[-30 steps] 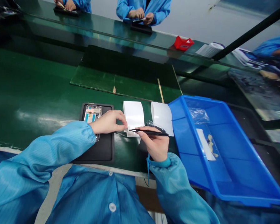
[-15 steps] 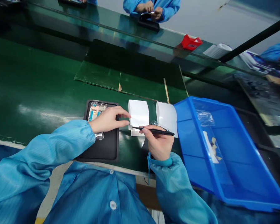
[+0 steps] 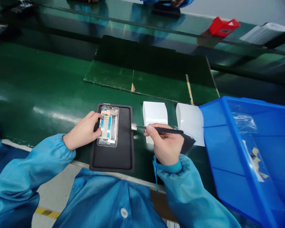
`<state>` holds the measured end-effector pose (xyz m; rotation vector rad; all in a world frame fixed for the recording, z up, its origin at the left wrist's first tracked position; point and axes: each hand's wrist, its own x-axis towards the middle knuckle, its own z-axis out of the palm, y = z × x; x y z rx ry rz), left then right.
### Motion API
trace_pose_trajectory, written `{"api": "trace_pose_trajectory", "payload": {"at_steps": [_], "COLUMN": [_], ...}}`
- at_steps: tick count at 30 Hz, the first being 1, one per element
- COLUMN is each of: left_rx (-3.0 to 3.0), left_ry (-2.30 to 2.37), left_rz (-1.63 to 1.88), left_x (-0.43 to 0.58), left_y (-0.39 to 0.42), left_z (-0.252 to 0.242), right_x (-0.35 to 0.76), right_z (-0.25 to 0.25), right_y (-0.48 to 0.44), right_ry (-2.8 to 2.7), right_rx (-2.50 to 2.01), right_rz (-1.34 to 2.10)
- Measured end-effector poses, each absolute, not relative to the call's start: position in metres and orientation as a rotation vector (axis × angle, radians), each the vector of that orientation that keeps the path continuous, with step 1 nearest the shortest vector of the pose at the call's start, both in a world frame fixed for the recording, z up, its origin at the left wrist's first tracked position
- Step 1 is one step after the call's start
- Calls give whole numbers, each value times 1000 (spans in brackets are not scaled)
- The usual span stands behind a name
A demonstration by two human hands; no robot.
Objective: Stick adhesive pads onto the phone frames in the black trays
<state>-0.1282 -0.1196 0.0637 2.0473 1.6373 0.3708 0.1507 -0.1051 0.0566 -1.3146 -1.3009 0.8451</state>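
Note:
My right hand (image 3: 168,146) is closed around black tweezers (image 3: 167,130), their tips pointing left. A small pale sticker-like piece (image 3: 134,126) is at the tips, beside the right edge of a black tray (image 3: 112,161). In that tray lies an opened phone (image 3: 107,126), its inner parts and blue strips showing. My left hand (image 3: 84,130) rests at the phone's left edge, thumb and forefinger apart and touching it. Two curled white sheets, one left (image 3: 155,111) and one right (image 3: 191,122), lie beyond my right hand. A dark flat piece under clear film (image 3: 188,143) shows beside that hand.
A large blue bin (image 3: 215,139) stands at the right, with clear plastic film (image 3: 244,123) and scraps inside. Green boards (image 3: 154,87) lie across the bench. A red box (image 3: 224,27) and a white roll (image 3: 266,32) sit at the back, near a co-worker's hand (image 3: 176,3).
My left hand has moved left from the white sheet to the phone's edge. The tweezers now carry a small pale piece near the tray. The view has shifted.

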Motion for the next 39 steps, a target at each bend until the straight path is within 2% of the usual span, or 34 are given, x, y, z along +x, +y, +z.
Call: {"api": "trace_pose_trajectory", "payload": {"at_steps": [12, 18, 39], "left_rx": [2084, 2131, 2141], "left_ry": [1504, 1461, 1437], "left_rz": [581, 753, 739], "left_x": [-121, -125, -123], "left_y": [-124, -115, -115], "left_z": [49, 37, 35], "right_x": [91, 87, 89], "right_z": [41, 39, 40], "right_y": [-87, -87, -94], "right_ry": [-1337, -1365, -1541], "right_rx": [-1388, -1387, -1432], "right_rz": [1206, 1196, 1030]}}
